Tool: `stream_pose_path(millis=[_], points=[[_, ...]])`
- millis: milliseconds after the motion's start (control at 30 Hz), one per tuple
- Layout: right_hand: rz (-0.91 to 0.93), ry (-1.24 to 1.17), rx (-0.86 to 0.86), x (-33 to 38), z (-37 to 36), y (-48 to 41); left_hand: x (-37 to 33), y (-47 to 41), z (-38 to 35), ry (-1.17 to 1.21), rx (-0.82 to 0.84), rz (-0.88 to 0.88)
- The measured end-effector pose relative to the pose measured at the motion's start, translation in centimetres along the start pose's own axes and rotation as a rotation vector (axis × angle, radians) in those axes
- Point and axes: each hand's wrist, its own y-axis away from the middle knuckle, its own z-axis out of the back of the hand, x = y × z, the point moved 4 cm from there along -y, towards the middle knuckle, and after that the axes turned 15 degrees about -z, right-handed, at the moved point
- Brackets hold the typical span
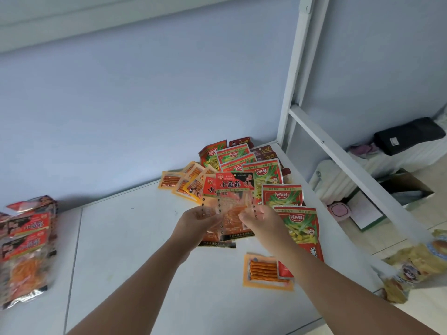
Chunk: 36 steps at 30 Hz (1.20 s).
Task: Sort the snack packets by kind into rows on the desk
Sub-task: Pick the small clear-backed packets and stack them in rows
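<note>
White desk (135, 238), blue wall behind, snack pkts all over.
L hand (200, 218) & R hand (260, 217) both pinch red packet (234, 187) above desk centre; green-red packets (281, 195) in a row just R, orange packet (264, 272) under R forearm, red pile (26, 243) far L.

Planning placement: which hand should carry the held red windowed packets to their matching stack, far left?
Probably left: the left hand pinches the red windowed plastic packets and is nearer the stack than the right hand.

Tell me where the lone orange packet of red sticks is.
In the head view, the lone orange packet lies on the desk right of centre, beside the right forearm, nearer than the green-and-red packets.
</note>
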Motion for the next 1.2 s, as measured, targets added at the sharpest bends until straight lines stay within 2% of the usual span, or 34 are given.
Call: stream_pose_path(millis=[200, 333, 433, 600, 800, 1200], points=[[-0.055, -0.278, 0.125, 0.4, 0.1, 0.3, -0.1, 1.0, 0.4, 0.117, -0.01, 0.012], [-0.039, -0.346, 0.155, 0.6, 0.1, 0.9, -0.2, 2.0, 0.2, 0.19, 0.031, 0.009], [-0.036, -0.358, 0.184, 0.5, -0.4, 1.4, -0.2, 3.0, 0.6, 0.216, 0.013, -0.029], [-0.008, -0.392, 0.225, 0.4, -1.4, 2.2, 0.8, 4.9, 2.7, 0.324, -0.171, -0.022], [0.046, -0.334, 0.265, 0.8, -2.7, 2.9, 1.0, 7.0, 4.9, 0.222, -0.306, -0.047], [0.101, -0.293, 0.371, 3.8, -8.8, 6.6, 2.0, 11.9, 11.8, 0.149, -0.422, -0.072]])
